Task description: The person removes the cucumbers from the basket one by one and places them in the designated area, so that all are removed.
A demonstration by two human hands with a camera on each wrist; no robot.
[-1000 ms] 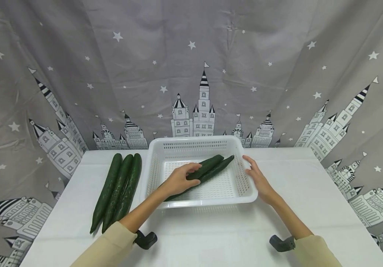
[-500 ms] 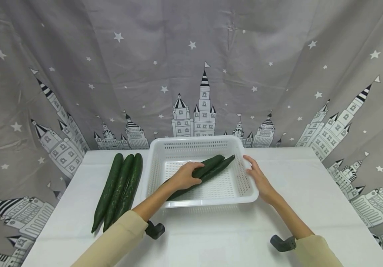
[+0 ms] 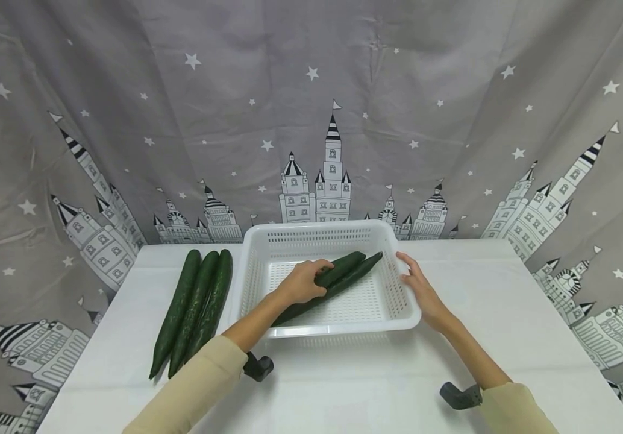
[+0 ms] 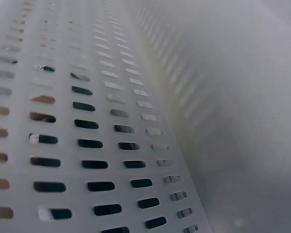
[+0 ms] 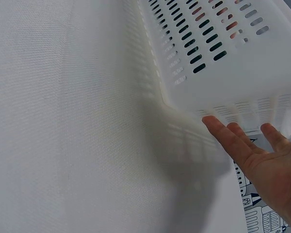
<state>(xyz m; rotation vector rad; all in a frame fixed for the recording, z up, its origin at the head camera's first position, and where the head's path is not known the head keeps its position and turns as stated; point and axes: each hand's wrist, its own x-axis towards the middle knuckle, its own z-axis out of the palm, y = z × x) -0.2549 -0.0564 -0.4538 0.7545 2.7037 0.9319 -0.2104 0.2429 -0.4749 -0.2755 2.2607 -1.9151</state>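
Two dark green cucumbers lie slanted, side by side, in a white slotted plastic basket [image 3: 338,330]. My left hand [image 3: 300,283] reaches over its front rim and grips the farther cucumber [image 3: 346,266], fingers on the far side and thumb on the near side. Just in front lies the nearer cucumber [image 3: 364,267], partly hidden by that hand. At the basket's right end my right hand [image 3: 424,295] touches the outer wall. In the right wrist view its fingers [image 5: 228,138] are straight and spread. The left wrist view shows mostly the basket wall [image 4: 92,131], hiding the left hand.
Left of the basket, three more cucumbers [image 3: 197,307] lie close together on the white tablecloth [image 3: 355,386]. A grey curtain [image 3: 311,120] with stars and castles hangs behind the table. Black wrist mounts [image 3: 259,366] stick out below the sleeves.
My left hand has moved slightly right and its fingers have come down around the farther cucumber. The right hand, the basket and the cucumbers at left look unchanged.
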